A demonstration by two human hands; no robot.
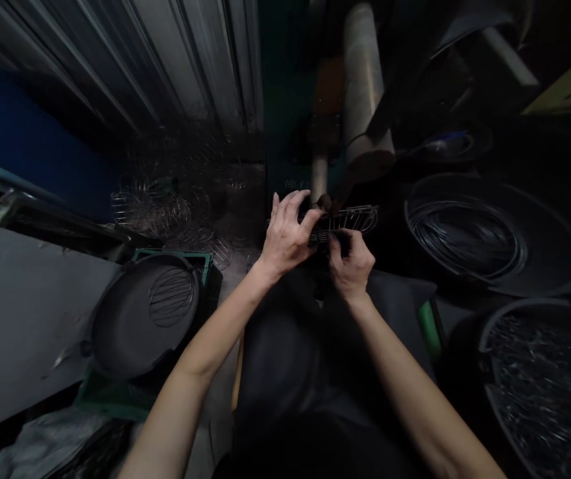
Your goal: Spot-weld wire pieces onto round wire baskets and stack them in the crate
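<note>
A wire rack (359, 218) lies under the upright rod of a machine (319, 176), in front of my body. My left hand (289, 229) is at the rack's left part, its thumb and fingers curved around the wire edge. On the near side of the rack, my right hand (351, 263) is closed, thumb and index finger pinched together at the wires. Whatever small piece may be between those fingertips is too dark to make out. The middle of the rack is partly hidden by my hands.
At left, a round dark tub (130, 319) holding a wire grid rests on a green crate (110, 396). Tangled wire racks (160, 209) lie behind it. At right are a basin of wire rings (544, 229) and a bin of small metal pieces (544, 392).
</note>
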